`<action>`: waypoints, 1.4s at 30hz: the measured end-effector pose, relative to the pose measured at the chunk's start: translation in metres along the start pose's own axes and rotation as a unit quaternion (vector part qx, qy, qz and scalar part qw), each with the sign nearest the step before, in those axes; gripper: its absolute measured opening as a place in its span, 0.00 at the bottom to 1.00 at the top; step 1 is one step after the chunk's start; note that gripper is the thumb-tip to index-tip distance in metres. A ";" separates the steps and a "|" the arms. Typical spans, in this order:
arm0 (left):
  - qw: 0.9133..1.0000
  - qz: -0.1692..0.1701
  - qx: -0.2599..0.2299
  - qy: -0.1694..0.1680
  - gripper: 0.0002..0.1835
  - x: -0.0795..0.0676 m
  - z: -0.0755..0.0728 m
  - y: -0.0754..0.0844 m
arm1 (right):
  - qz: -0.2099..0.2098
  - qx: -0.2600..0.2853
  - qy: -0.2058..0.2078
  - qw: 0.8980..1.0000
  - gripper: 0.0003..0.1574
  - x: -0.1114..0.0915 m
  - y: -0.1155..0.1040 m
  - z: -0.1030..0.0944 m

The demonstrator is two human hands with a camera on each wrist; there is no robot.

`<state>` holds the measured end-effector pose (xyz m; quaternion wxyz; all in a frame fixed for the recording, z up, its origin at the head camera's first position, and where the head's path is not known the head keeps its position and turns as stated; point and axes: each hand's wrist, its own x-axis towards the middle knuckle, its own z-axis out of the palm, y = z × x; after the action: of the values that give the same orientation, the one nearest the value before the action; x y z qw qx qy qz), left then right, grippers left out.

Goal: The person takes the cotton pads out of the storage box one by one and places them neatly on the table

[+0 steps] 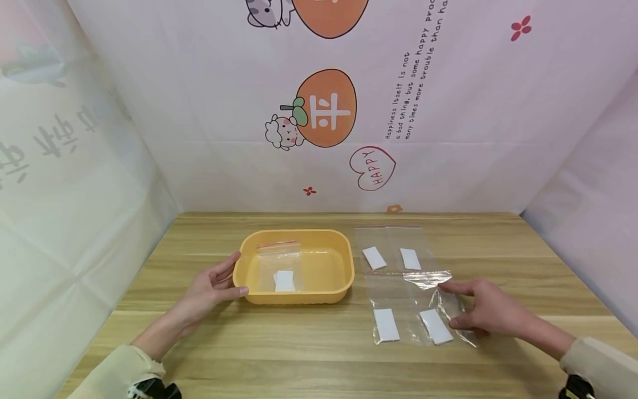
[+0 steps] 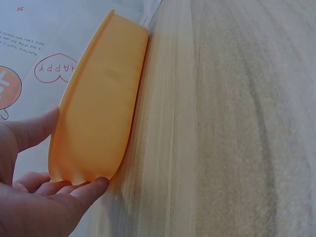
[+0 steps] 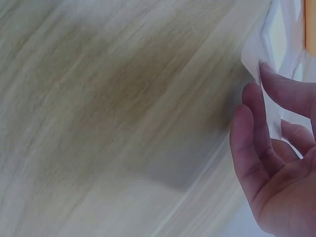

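Gripping the left end of the yellow tray (image 1: 324,269), set at the centre of the frame, with the left hand (image 1: 204,293), with the thumb at the near rim and the fingers against the end wall. Pinching the clear film of the lower-right zip bag (image 1: 432,309) with the right hand (image 1: 490,310), at the right of the frame. Cannot tell, from the washed-out right-wrist view, whether to count one layer of film or several in that pinch.

Probably at the point of taking up this bag. Best to raise the right edge first, peeling slowly off the table (image 1: 299,354) so as not to drag the lower-left bag (image 1: 394,293) along by cling. Pinch film only, clear of the white piece (image 1: 436,327) inside. Steady the tray with a light hold, without tipping the near rim.

Mind the zip strip, close against the foot of the upper-right bag (image 1: 411,238). Watch the narrow gap between the upper-left bag (image 1: 371,238) and the right wall of the tray. Use the bare wood at the lower middle of the frame for moving low. Inside the tray, note open floor right of the bag in the tray (image 1: 279,260). At the back, allow for the backdrop (image 1: 224,166), hanging just behind the far table edge.
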<state>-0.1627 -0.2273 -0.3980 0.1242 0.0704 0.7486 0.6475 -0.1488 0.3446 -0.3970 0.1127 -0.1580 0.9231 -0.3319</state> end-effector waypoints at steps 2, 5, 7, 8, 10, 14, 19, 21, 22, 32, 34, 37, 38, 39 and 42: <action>1.000 0.000 0.001 -0.002 0.51 0.000 0.000 0.000 | -0.002 -0.025 0.012 1.000 0.50 0.001 0.001 0.001; 1.000 0.000 0.003 -0.005 0.51 -0.001 -0.001 -0.001 | -0.010 -0.082 0.030 0.996 0.49 0.002 0.001 0.001; 1.000 0.000 0.002 -0.005 0.51 -0.001 -0.001 -0.001 | -0.017 -0.116 0.038 0.992 0.48 0.003 0.002 0.001; 1.000 0.001 0.002 -0.006 0.51 -0.001 -0.001 -0.001 | -0.017 -0.124 0.039 0.991 0.48 0.003 0.002 0.001; 1.000 0.000 0.003 -0.005 0.51 -0.001 -0.001 -0.001 | -0.022 -0.141 0.043 0.989 0.48 0.002 0.003 0.000; 1.000 0.001 0.004 -0.004 0.51 -0.001 -0.001 0.000 | -0.026 -0.147 0.044 0.988 0.48 0.000 0.004 -0.001; 1.000 0.000 0.005 -0.003 0.51 -0.001 0.000 0.000 | -0.030 -0.151 0.053 0.987 0.44 -0.002 0.001 -0.002; 1.000 0.000 0.005 -0.003 0.51 -0.001 0.000 0.000 | -0.034 -0.137 0.059 0.988 0.40 -0.002 -0.002 -0.003; 1.000 0.001 0.005 -0.003 0.51 -0.001 0.000 0.000 | -0.036 -0.129 0.063 0.989 0.38 -0.001 -0.004 -0.004; 1.000 0.001 0.005 0.000 0.51 -0.002 0.001 0.001 | -0.058 -0.132 0.068 0.987 0.21 0.015 -0.049 -0.016; 1.000 0.001 0.003 -0.001 0.51 -0.002 0.001 0.001 | -0.069 -0.138 0.064 0.986 0.19 0.021 -0.062 -0.018; 1.000 0.003 0.001 -0.002 0.51 -0.002 0.001 0.001 | -0.081 -0.137 0.054 0.986 0.18 0.031 -0.084 -0.020; 1.000 0.002 0.001 -0.002 0.51 -0.002 0.001 0.000 | -0.085 -0.138 0.052 0.985 0.18 0.035 -0.092 -0.020; 1.000 0.002 0.001 -0.002 0.51 -0.002 0.001 0.000 | -0.090 -0.139 0.049 0.985 0.17 0.039 -0.099 -0.020; 1.000 0.005 0.002 -0.003 0.51 -0.002 0.001 -0.001 | -0.093 -0.135 0.037 0.986 0.18 0.052 -0.122 -0.020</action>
<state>-0.1609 -0.2272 -0.3984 0.1232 0.0763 0.7489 0.6466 -0.1769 0.2480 -0.3083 0.0249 -0.2449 0.9442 -0.2189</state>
